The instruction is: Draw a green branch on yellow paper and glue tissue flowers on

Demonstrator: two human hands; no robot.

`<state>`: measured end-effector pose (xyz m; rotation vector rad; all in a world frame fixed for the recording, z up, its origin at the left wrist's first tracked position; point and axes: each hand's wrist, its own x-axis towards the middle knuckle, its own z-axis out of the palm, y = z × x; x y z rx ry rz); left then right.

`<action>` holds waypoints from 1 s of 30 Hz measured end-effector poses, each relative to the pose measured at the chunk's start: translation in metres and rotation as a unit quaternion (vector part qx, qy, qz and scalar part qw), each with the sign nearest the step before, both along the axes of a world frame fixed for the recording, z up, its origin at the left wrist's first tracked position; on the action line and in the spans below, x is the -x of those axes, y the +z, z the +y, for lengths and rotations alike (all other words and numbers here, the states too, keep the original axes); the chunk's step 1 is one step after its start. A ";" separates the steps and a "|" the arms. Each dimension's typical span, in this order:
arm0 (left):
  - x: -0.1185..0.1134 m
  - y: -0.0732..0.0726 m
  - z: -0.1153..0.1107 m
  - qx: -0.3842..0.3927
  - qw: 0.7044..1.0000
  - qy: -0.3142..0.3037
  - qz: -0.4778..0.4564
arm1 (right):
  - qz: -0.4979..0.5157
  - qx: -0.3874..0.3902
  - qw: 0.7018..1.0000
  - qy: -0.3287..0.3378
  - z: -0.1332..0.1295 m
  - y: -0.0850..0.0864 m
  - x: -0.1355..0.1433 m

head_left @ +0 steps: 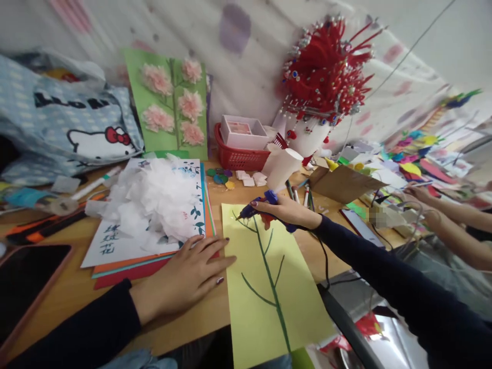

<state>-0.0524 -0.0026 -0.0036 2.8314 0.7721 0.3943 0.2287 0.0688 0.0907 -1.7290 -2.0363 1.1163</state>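
Observation:
A yellow sheet (253, 318) with a green drawn stem and branches lies at the table's front edge. My right hand (286, 211) is wrapped round a blue glue gun (271, 197), its nozzle at the sheet's upper left, by a branch tip. My left hand (188, 274) lies flat with fingers spread, fingertips on the sheet's left edge. Behind it, a heap of white tissue pieces (157, 197) rests on a stack of coloured papers (126, 269).
Behind stand a green card with pink flowers (175, 107), a red basket (238, 156), a white roll (282, 169) and a red beaded headpiece (326, 72). A phone (31, 287) lies left. At right are brown cardboard (346, 183) and another person's arms (449, 225).

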 end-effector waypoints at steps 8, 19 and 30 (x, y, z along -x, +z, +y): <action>-0.001 0.010 0.001 0.035 0.999 -0.007 0.038 | -0.020 -0.043 0.999 0.015 0.001 0.001 -0.001; -0.002 0.015 0.000 0.039 0.997 -0.003 0.062 | 0.088 -0.040 0.995 -0.010 -0.005 0.004 -0.006; 0.010 0.005 -0.004 -0.029 0.998 -0.048 0.013 | 0.036 -0.180 0.913 -0.363 -0.065 0.002 -0.127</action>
